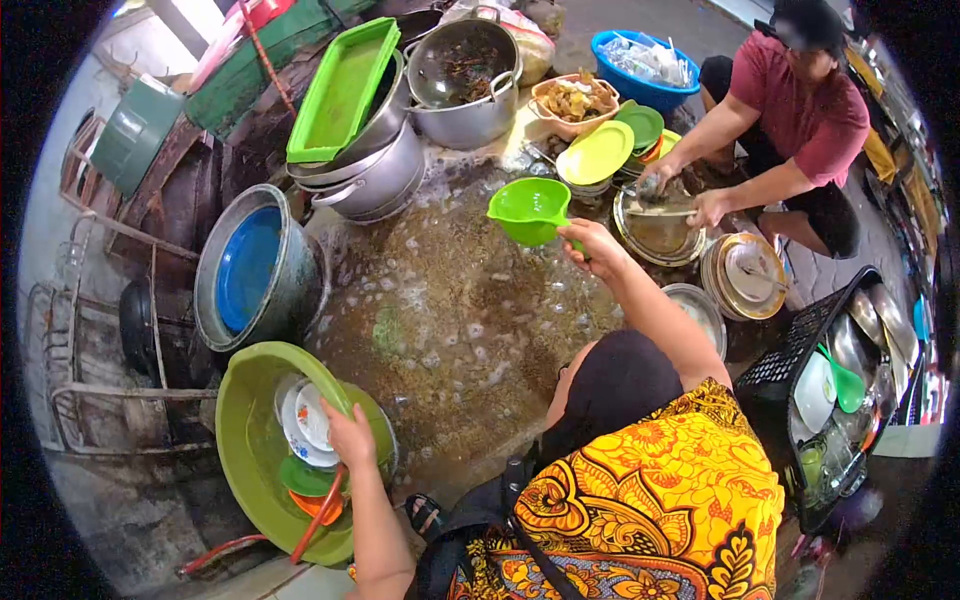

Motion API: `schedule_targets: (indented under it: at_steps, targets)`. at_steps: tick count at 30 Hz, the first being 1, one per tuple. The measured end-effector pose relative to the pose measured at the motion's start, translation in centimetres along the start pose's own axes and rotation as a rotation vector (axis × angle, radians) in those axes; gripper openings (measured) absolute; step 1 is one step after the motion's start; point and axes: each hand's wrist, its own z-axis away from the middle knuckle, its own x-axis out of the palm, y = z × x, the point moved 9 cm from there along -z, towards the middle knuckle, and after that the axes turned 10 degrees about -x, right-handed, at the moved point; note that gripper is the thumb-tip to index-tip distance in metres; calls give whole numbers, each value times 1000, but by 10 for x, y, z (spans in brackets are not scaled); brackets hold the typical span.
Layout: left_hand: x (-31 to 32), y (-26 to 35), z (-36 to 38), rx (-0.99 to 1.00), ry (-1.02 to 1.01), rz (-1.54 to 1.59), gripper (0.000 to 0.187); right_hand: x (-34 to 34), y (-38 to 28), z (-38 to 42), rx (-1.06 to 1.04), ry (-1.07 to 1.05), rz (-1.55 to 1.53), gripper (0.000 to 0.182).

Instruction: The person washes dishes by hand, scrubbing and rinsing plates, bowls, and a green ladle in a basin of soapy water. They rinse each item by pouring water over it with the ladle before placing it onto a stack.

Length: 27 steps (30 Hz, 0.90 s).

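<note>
**Scoop held out in one hand, basin rim gripped in the other**

From the head camera I see my right hand [597, 243] stretched forward, fingers curled tight round the handle of a green plastic scoop [530, 211]. The handle is mostly hidden inside that grip. The scoop's long axis runs from the fingers out to the left, handle towards my palm and bowl away from it, with the open mouth tipped up and a little towards me. I cannot tell whether anything is inside the bowl.

My left hand [349, 434] is low on the near side, fingers folded over the rim of a large green basin [243, 440], thumb side towards me. Just left of those fingers, inside the basin, lie white patterned plates [303, 423]; just below them sit a green dish and an orange one. A red hose [318, 516] runs out over the basin's rim below my wrist.

Between the two hands the wet ground [450, 320] is foamy. Beyond the scoop, another person's hands [680, 200] work over a stack of metal trays [655, 232]. To the left of the basin stands a metal tub [255, 265] with a blue inside.
</note>
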Motion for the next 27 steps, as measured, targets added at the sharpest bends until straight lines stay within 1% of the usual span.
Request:
schedule_targets:
  at_steps: [2,4,6,8,9,12,15,17,21,23,25,27]
  targets:
    - [0,2,0,38,21,-4,67,-16,1,-5,-7,22,-5,15]
    - [-5,8,4,42,22,-21,66,-38,9,-17,-6,101,-122,15]
    - [-5,10,6,45,20,-34,65,-56,18,-31,-13,126,-158,18]
    - [-4,9,6,38,29,-8,64,-66,22,-39,0,132,-252,19]
    - [-4,9,7,42,30,-10,64,-69,22,-38,20,175,-290,19]
    - [-5,10,7,46,49,-9,64,-78,24,-45,-17,196,-368,21]
    - [1,4,2,8,25,-54,65,-89,28,-49,-20,246,-430,22]
    - [3,1,0,45,97,-85,66,-96,28,-52,-16,281,-486,20]
    - [4,1,0,86,91,-57,66,-99,13,-44,-63,291,-511,19]
    - [8,-3,-3,37,38,-57,65,-110,1,-45,-91,300,-509,20]
    - [3,3,1,44,43,-49,65,-117,-6,-49,-104,297,-519,20]
    - [-2,12,6,51,48,-41,65,-123,-20,-52,-171,294,-555,20]
